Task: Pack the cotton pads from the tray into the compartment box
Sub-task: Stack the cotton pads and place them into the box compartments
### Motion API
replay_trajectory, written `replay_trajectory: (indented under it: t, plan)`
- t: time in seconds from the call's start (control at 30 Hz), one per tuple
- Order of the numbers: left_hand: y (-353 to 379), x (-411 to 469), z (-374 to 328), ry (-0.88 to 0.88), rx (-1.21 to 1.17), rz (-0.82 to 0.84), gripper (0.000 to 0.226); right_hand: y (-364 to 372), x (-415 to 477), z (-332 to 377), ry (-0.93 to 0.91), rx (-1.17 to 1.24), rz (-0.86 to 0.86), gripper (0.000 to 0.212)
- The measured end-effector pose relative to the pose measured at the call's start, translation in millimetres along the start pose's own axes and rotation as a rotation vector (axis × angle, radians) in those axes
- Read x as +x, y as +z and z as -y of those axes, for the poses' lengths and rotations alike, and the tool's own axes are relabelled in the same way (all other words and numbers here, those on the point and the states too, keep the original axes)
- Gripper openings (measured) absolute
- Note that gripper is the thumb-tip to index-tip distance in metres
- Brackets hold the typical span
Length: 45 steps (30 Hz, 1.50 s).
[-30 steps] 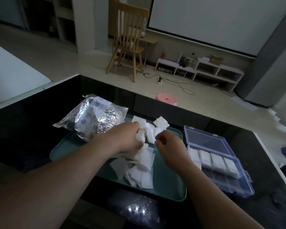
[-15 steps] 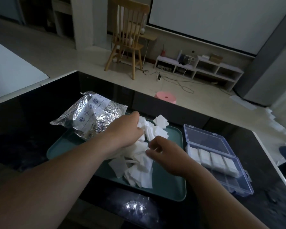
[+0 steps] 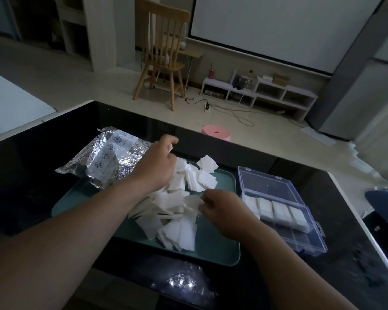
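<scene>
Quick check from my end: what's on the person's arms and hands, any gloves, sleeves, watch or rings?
Nothing worn that shows. The left hand and right hand have no gloves, and no rings are visible. The left forearm and right forearm are uncovered to the frame's edge: no sleeve, watch or band. The light is dim, so small marks could be missed.

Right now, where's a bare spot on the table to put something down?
On the tray, the near right corner is bare, between the cotton pads and the rim. The dark table left of the tray, nearer than the foil bag, is bare too. The tray's middle is crowded: pads, left hand, right hand.
</scene>
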<state>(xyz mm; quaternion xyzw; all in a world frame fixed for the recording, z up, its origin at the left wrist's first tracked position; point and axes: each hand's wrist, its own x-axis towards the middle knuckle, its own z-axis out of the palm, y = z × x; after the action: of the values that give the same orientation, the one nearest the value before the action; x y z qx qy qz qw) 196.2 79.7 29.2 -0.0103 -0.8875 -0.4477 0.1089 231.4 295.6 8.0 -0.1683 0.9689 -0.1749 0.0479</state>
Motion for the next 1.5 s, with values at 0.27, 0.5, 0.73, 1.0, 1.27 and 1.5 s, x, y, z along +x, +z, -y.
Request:
replay_trajectory:
  t: [0.27, 0.5, 0.73, 1.0, 1.27, 1.5]
  plan:
    - [19.1, -17.7, -11.6, -0.023, -0.06, 0.272, 0.016, -17.5, 3.9, -10.4, 0.119, 0.221, -0.082, 0.017]
    - [35.9, -22.6, -29.7, -0.694, -1.125, 0.421, 0.028, -24.2, -1.7, 5.3, 0.11, 0.336, -0.477, 0.016]
    - [32.0, -26.7, -35.1, -0.63, -1.139, 0.501, 0.016, -17.0, -6.1, 9.9, -0.148, 0.074, -0.456, 0.017]
    - [30.0, -25.8, -36.9, -0.642, -1.239, 0.432, 0.02, -28.6, -7.3, 8.9, 0.109, 0.563, -0.509, 0.03]
    - [39.4, -29.0, -38.0, -0.63, -1.301, 0.459, 0.036, -13.0, -9.0, 17.9, -0.123, 0.058, -0.594, 0.024]
    - [30.0, -27.3, -37.2, -0.608, -1.246, 0.441, 0.025, -18.0, -12.3, 24.4, -0.215, 0.322, -0.385, 0.025]
